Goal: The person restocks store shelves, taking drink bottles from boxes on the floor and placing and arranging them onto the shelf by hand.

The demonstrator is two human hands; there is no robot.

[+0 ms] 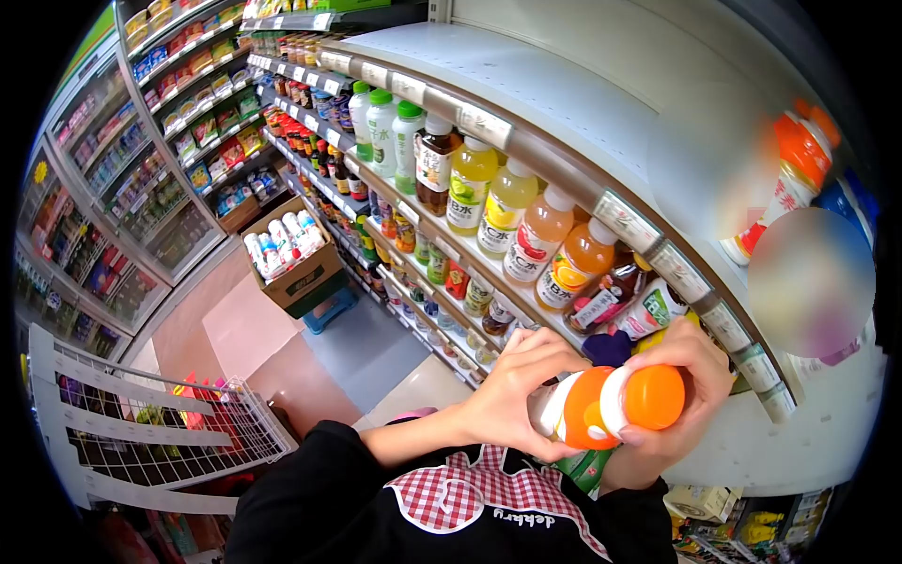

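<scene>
An orange-and-white bottle [590, 406] with an orange cap [655, 398] is held in front of my chest, its cap end tilted towards the camera. My left hand [528, 390] wraps round the body of the bottle. At the cap end, my right hand [691, 385] grips it too, thumb and fingers on either side. Just beyond my hands, the shelf carries a row of drinks, among them an orange drink bottle [575, 268] and a pink one [538, 235]. A white bottle with a green label [651, 308] lies tilted by my right hand.
Shelf rails with price tags [629, 221] run past my hands. A carton of white bottles [299, 268] stands in the aisle at left. Nearer is a white wire basket [188, 437]. Glass-door coolers [122, 188] line the far left. More orange-capped bottles [803, 155] stand at right.
</scene>
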